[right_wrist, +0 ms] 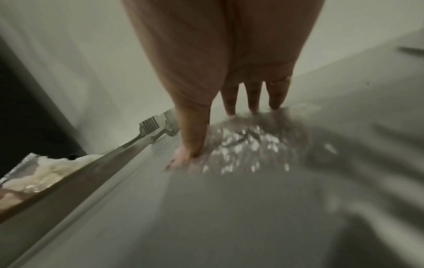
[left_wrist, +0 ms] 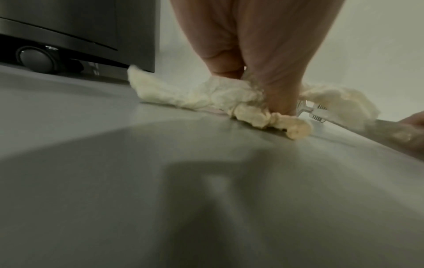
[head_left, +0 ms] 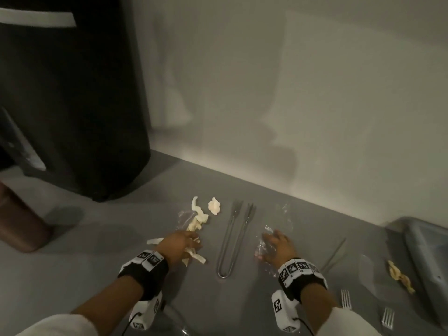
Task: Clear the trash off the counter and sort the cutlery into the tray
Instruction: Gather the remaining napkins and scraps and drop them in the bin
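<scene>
Torn, crumpled cream tissue scraps lie on the grey counter. My left hand is down on them, and in the left wrist view its thumb and fingers pinch a twisted tissue strip. My right hand is spread on crinkled clear plastic wrap, with straight fingers touching the plastic wrap. Metal tongs lie between the hands. Two forks lie at the front right, and a grey tray sits at the right edge.
A tall black bin stands at the back left, a brown container in front of it. A tissue ball, more clear plastic, thin metal sticks and another tissue scrap lie about. A white wall runs behind.
</scene>
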The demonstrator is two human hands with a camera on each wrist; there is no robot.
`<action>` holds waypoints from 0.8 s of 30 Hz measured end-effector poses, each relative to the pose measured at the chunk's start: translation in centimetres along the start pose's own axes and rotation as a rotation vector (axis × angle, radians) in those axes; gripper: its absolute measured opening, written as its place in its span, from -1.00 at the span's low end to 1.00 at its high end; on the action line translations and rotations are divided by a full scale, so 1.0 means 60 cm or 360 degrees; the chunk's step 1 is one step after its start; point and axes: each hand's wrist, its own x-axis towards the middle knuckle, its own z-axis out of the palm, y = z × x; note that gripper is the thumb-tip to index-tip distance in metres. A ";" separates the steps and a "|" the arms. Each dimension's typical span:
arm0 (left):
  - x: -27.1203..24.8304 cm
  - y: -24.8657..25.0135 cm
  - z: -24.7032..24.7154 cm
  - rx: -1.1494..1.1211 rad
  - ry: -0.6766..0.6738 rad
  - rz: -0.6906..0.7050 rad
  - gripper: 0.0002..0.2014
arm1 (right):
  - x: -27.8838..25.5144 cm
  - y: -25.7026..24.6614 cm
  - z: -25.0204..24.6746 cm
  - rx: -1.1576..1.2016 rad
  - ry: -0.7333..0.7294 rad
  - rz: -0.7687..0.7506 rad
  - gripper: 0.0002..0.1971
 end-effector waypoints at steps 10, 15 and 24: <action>0.006 0.019 -0.063 -0.0374 0.0155 -0.0469 -0.77 | -0.081 -0.017 0.001 0.0316 0.0311 0.0039 -0.85; -0.042 0.029 -0.140 -0.0859 0.0708 -0.0523 -0.73 | -0.098 -0.054 -0.058 0.0814 0.0670 -0.0100 -0.90; -0.172 0.015 -0.176 -0.1272 0.1379 -0.0601 -0.71 | -0.010 -0.240 -0.087 0.0749 0.0321 -0.0771 -0.58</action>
